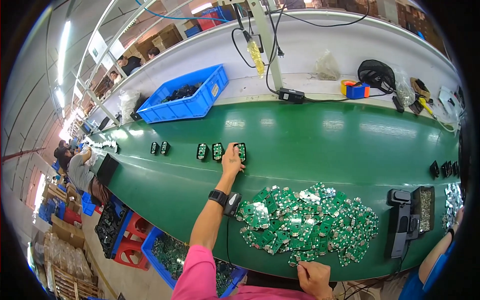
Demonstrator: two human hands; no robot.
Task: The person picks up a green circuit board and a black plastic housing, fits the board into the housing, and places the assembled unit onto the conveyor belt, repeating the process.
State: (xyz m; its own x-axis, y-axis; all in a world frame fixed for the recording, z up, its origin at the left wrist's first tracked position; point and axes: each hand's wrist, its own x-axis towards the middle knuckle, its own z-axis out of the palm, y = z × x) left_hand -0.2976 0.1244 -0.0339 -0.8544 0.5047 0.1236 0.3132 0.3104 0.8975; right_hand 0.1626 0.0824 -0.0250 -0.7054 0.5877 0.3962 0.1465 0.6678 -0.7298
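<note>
My left hand (231, 161) reaches forward across the green table, its fingers closed on the side of a small black case (243, 155) with a green circuit board inside. Two more black cases holding boards, one a nearer neighbour (217, 151) and one further left (202, 151), stand in a row beside it. My right hand (315, 278) is closed at the table's front edge, beside the near side of a big heap of green circuit boards (310, 220). Whatever its curled fingers hold, if anything, is hidden.
Another pair of filled cases (159, 148) stands farther left. A blue bin (186, 100) with dark parts is at the back. A dark grey powered device (399, 225) and a tray of small parts (424, 207) are at right, near a co-worker's arm (440, 250). Below the edge sits a blue crate (172, 257).
</note>
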